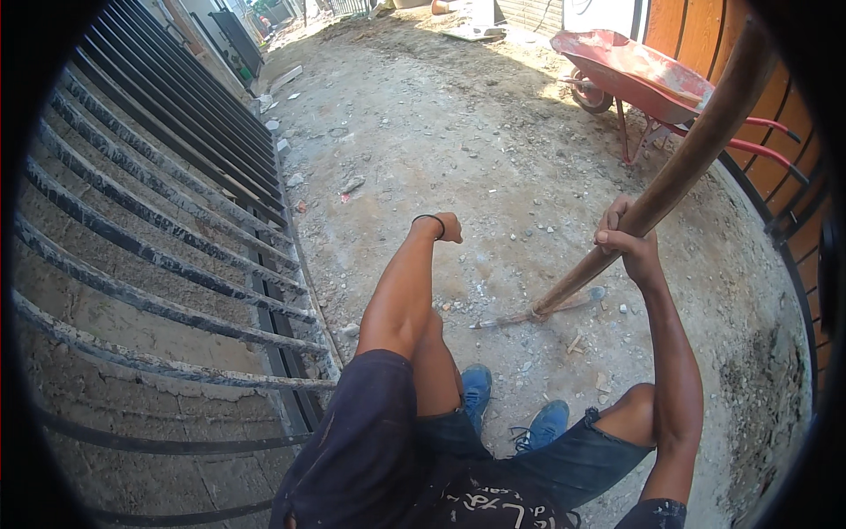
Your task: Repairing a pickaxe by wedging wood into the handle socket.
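A pickaxe (680, 157) stands slanted in front of me on my right, its long wooden handle rising toward the upper right. Its metal head (568, 304) lies on the rubble-strewn ground, one end pointed and the other flattened. My right hand (627, 240) is wrapped round the handle about midway up. My left hand (450, 227) is held out apart from the pickaxe, beyond my left knee, with its fingers curled in and nothing visible in them. A dark band circles the left wrist.
A red wheelbarrow (630, 66) stands at the far right, beside an orange slatted fence (687, 31). Along the left runs a dark metal gate (167, 212) with dusty bars. Loose stones dot the ground (423, 132). My blue shoes (542, 423) are near the pickaxe head.
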A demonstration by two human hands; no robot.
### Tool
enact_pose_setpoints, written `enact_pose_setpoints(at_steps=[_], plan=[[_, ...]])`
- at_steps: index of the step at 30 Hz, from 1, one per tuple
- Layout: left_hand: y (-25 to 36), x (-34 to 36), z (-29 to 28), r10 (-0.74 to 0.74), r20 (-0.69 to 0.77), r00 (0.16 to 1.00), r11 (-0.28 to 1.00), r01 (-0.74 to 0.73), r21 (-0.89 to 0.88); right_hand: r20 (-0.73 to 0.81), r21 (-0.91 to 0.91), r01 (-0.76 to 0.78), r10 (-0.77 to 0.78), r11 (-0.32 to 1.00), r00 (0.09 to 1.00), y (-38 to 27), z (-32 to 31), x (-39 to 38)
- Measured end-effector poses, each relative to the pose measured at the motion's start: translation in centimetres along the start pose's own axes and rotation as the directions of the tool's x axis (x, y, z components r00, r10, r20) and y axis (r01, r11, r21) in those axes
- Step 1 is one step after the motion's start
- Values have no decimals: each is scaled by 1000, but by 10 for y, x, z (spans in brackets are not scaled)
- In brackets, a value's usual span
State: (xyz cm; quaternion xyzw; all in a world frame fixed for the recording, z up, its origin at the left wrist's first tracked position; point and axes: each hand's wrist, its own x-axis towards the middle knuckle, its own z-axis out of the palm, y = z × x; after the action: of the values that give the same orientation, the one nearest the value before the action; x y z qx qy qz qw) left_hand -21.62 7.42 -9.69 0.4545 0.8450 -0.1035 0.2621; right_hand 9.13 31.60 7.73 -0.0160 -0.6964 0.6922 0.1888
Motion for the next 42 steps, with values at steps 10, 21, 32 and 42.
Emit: enact_pose_setpoints(at_steps=[10,21,32,42], plan=[[3,-7,-6,-27,17,999,999,28,-29,15,-23,1,-1,1000,1000,-1,-1,0],[-8,2,5,-24,-10,1000,997,23,-71,13,1,8,-8,1000,1000,1,0,1],[-1,-1,0,-60,1,998,995,59,-79,19,-24,-7,8,1000,1000,2,-2,1],[-12,1,5,-83,9,997,993,83,-81,7,5,13,-13,1000,1000,-2,5,2]])
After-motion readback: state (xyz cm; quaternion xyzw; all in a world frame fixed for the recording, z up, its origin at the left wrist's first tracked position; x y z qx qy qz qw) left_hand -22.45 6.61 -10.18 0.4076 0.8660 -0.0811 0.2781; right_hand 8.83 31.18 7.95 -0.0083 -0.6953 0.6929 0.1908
